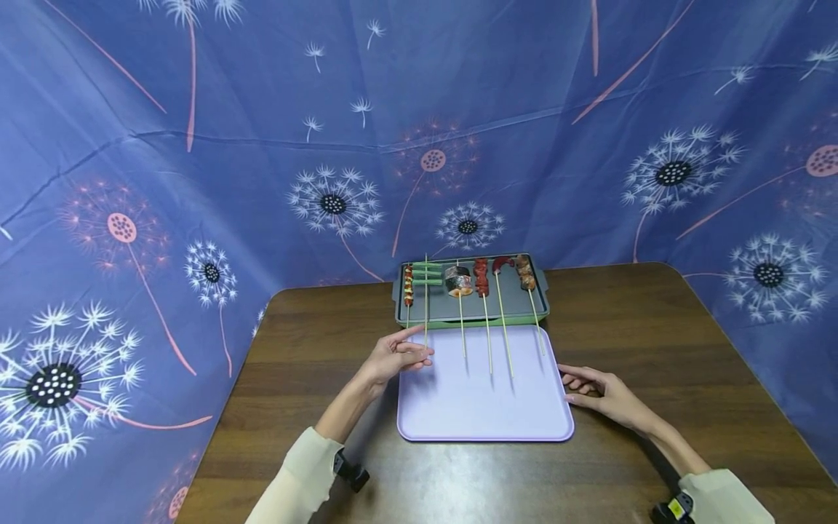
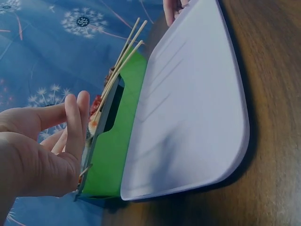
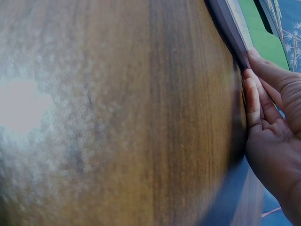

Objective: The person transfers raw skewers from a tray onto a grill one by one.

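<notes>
My left hand (image 1: 396,359) pinches the lower end of a skewer of green pieces (image 1: 427,282), whose upper part lies over the grill pan. In the left wrist view that hand's (image 2: 51,146) thumb and fingers come together, and the stick they pinch is hidden there. On the right, my right hand (image 1: 605,397) grips the edge of a pale purple tray (image 1: 484,407), thumb at the rim and fingers bent below it. The right wrist view shows this hand (image 3: 277,108) at the tray's edge. Behind the tray stands a grey grill pan (image 1: 439,313) with a green base (image 2: 110,160).
On the pan lie a small red-and-yellow skewer (image 1: 409,285), a sushi-like roll skewer (image 1: 458,281), a red meat skewer (image 1: 481,277), a dark red curled skewer (image 1: 502,263) and a brown meat skewer (image 1: 524,272). Most of their sticks overhang the tray. A wooden table (image 1: 655,327) carries everything, against a blue dandelion cloth (image 1: 556,182).
</notes>
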The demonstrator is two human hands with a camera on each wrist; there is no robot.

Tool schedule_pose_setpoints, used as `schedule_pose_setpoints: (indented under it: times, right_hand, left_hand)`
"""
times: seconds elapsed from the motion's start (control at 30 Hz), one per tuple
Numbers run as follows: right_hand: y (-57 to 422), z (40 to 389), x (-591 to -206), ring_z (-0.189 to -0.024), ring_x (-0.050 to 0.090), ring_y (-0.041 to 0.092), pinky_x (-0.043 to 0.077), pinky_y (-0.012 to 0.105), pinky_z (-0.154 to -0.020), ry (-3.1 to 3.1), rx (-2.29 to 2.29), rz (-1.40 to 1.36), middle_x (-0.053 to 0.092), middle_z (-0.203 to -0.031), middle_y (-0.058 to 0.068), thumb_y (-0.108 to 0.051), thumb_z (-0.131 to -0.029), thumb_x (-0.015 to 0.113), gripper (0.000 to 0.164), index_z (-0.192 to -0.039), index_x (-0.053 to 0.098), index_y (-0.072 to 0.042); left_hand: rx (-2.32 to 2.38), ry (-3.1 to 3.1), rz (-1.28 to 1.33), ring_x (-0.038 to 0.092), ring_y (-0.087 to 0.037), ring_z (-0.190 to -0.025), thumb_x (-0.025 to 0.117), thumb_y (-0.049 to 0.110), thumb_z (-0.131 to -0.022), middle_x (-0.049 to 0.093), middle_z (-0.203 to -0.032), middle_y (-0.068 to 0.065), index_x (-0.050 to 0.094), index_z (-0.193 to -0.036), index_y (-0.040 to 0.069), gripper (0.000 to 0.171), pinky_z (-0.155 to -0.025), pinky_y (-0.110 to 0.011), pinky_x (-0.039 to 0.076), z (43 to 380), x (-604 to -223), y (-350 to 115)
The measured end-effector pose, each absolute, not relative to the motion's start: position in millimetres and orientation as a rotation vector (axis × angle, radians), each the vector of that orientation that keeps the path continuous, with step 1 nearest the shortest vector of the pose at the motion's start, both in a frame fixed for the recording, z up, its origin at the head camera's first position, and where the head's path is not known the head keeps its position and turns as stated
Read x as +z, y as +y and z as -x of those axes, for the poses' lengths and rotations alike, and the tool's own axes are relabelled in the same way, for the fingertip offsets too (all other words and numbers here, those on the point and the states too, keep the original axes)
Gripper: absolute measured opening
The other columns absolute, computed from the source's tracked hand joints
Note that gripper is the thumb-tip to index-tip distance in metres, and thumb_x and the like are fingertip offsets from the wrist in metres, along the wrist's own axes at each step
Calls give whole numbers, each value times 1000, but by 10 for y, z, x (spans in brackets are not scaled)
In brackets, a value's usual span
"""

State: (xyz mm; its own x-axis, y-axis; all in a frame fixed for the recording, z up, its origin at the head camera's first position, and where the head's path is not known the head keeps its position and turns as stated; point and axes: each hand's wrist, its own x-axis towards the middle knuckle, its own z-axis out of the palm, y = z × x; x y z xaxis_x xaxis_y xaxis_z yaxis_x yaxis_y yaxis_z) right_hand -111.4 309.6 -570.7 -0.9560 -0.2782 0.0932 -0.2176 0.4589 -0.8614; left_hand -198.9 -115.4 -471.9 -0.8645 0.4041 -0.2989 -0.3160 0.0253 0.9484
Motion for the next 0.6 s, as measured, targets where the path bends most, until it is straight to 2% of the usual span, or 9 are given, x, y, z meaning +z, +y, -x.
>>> schedule_pose_setpoints:
  times: [0.23,0.4,0.6]
  right_hand:
    - [3099,1107,-5709,-91,62,0,50,17,-76,2632,-1565,487,71,-110,12,-7,-92,74,48,-136,59,7]
    - [3091,1089,-5683,-91,62,2,50,17,-75,2627,-1586,499,70,-109,14,-6,-92,74,48,-136,60,8]
    - [3093,1082,-5689,-91,63,3,50,17,-75,2618,-1581,465,70,-109,13,-8,-93,74,48,-136,59,7]
  left_hand:
    - [1897,1778,5,75,-7,-77,63,-7,-94,78,-107,-12,46,-153,8,63,-71,-16,57,2073,-4773,-1081]
    - [1891,1778,0,75,-7,-77,63,-5,-95,76,-114,-18,45,-153,7,62,-71,-16,57,2108,-4810,-1053]
    - [1916,1746,37,75,-7,-75,62,-6,-96,77,-112,-16,45,-154,8,62,-69,-15,57,2115,-4826,-1015]
